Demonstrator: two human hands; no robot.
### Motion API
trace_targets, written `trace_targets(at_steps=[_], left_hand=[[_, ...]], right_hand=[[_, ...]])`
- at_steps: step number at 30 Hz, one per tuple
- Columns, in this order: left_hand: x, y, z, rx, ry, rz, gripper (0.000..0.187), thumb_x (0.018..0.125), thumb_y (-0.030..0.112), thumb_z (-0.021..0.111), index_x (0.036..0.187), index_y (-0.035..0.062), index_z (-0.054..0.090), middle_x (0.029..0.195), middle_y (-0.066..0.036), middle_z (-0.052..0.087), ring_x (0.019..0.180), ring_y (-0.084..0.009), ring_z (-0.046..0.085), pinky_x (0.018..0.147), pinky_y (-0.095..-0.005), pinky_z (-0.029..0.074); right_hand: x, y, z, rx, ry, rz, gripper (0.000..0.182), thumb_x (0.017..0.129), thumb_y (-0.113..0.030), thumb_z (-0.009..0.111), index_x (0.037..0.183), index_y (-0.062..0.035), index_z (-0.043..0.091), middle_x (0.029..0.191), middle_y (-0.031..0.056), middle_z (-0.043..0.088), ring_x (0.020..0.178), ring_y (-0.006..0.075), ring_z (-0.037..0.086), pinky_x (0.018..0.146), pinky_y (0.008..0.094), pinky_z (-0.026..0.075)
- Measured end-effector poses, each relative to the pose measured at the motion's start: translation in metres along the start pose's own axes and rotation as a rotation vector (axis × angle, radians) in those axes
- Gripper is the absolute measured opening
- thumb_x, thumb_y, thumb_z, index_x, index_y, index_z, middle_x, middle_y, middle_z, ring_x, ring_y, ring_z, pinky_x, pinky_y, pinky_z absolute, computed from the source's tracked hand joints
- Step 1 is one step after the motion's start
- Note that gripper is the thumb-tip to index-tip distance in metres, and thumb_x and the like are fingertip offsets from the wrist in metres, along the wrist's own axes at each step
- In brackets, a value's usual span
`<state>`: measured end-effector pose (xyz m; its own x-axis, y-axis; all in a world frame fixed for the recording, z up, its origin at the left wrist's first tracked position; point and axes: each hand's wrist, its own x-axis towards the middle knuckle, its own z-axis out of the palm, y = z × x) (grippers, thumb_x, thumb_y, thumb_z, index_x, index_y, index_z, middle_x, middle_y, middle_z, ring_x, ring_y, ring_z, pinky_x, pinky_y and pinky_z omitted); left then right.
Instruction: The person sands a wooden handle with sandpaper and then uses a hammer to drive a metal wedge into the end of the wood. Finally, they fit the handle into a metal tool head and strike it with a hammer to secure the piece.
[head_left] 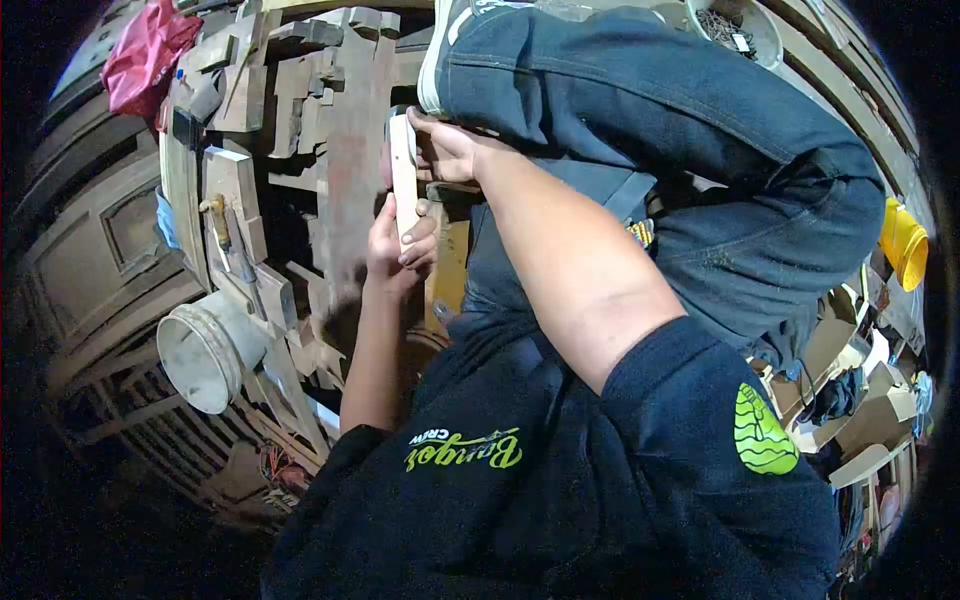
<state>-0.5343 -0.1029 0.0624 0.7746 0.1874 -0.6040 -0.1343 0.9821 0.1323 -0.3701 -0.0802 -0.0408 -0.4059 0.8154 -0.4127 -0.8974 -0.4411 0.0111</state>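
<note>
1. While the pale wooden strip [403,185] was held between both hands, its long axis ran straight away from the body, one end near and the other far.
2. The far end was gripped by the right hand [447,150], with the fingers closed around the strip's edge.
3. The near end was clasped by the left hand [395,245], with the fingertips curled over the strip's face; this hand was the one closer to the chest.
4. The strip was thus found between the two hands, touched by both and raised above the clutter beneath it.
5. A jeans-clad leg [700,150] was bent just to the right of the hands, and its shoe [440,60] was seen just beyond the right hand.
6. Stacked wood offcuts [300,120] were seen below and to the left of the hands.
7. A white bucket [205,350] was lying on its side, well to the left of the left forearm.
</note>
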Motion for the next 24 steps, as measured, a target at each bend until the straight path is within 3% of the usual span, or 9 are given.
trace_targets(at_steps=[4,7,9,12,13,14,20,22,24], left_hand=[[0.002,0.003,-0.002,0.125,0.102,-0.003,0.048,0.099,0.051,0.030,0.102,0.0066,0.050,0.060,0.001,0.039,0.040,-0.0104,0.035,0.042,-0.0244,0.030],[0.006,0.005,-0.010,0.407,0.370,0.060,0.047,0.098,0.050,0.032,0.096,0.0073,0.052,0.058,0.001,0.041,0.040,-0.0128,0.036,0.044,-0.0271,0.033],[0.007,0.004,-0.014,0.607,0.506,0.095,0.046,0.098,0.049,0.034,0.094,0.0082,0.054,0.058,0.000,0.043,0.040,-0.0136,0.038,0.044,-0.0279,0.034],[0.014,-0.011,-0.014,1.872,0.847,0.542,0.039,0.095,0.041,0.048,0.088,0.0032,0.053,0.065,-0.016,0.058,0.058,-0.0306,0.058,0.056,-0.0433,0.045],[0.018,-0.019,0.001,1.988,1.014,0.534,0.039,0.091,0.040,0.055,0.090,0.0012,0.052,0.073,-0.025,0.061,0.072,-0.0424,0.061,0.065,-0.0498,0.046],[0.022,-0.021,0.006,2.094,1.111,0.450,0.037,0.088,0.039,0.058,0.092,0.0026,0.053,0.080,-0.027,0.062,0.080,-0.0471,0.060,0.069,-0.0514,0.046],[0.029,-0.027,0.013,2.044,0.995,0.554,0.037,0.084,0.036,0.064,0.087,0.0018,0.050,0.074,-0.024,0.063,0.073,-0.0430,0.062,0.064,-0.0475,0.048],[0.033,-0.021,0.008,1.584,0.916,0.255,0.038,0.083,0.034,0.066,0.083,0.0010,0.048,0.072,-0.023,0.063,0.070,-0.0408,0.063,0.061,-0.0462,0.048],[0.033,-0.022,0.002,1.552,0.864,0.221,0.038,0.084,0.034,0.064,0.083,0.0004,0.046,0.073,-0.025,0.063,0.071,-0.0431,0.063,0.062,-0.0472,0.049]], right_hand=[[0.004,0.001,-0.003,0.144,-0.193,0.035,0.043,0.094,-0.050,0.046,0.102,-0.0100,0.060,0.094,0.0060,0.063,0.085,0.0214,0.062,0.077,0.0371,0.053],[0.007,0.000,-0.003,0.042,-0.100,-0.096,0.042,0.092,-0.048,0.052,0.103,-0.0089,0.061,0.100,0.0091,0.066,0.089,0.0226,0.064,0.082,0.0379,0.052],[0.022,0.003,-0.011,-0.106,0.093,-0.174,0.043,0.089,-0.053,0.054,0.100,-0.0121,0.061,0.095,0.0047,0.066,0.077,0.0175,0.065,0.071,0.0357,0.056],[0.027,0.006,-0.016,-0.098,0.092,-0.179,0.045,0.086,-0.054,0.059,0.099,-0.0112,0.060,0.091,0.0050,0.066,0.074,0.0180,0.064,0.068,0.0366,0.056],[0.018,0.004,-0.009,-0.070,0.101,-0.166,0.047,0.084,-0.055,0.061,0.099,-0.0102,0.060,0.089,0.0056,0.066,0.073,0.0187,0.064,0.067,0.0374,0.056],[-0.014,-0.009,0.011,-0.173,0.260,0.003,0.028,0.085,-0.042,0.067,0.090,-0.0147,0.065,0.086,0.0028,0.067,0.077,0.0159,0.063,0.072,0.0321,0.051],[0.004,-0.001,-0.004,-0.001,0.215,-0.108,0.023,0.083,-0.026,0.071,0.097,-0.0116,0.062,0.085,0.0062,0.067,0.071,0.0173,0.065,0.066,0.0318,0.057],[0.006,-0.001,-0.006,-0.055,0.177,-0.122,0.024,0.082,-0.020,0.072,0.100,-0.0093,0.059,0.086,0.0071,0.067,0.076,0.0196,0.067,0.072,0.0338,0.058],[0.006,-0.001,-0.006,-0.059,0.167,-0.117,0.026,0.081,-0.017,0.072,0.102,-0.0095,0.058,0.087,0.0069,0.067,0.077,0.0197,0.068,0.071,0.0331,0.059]])
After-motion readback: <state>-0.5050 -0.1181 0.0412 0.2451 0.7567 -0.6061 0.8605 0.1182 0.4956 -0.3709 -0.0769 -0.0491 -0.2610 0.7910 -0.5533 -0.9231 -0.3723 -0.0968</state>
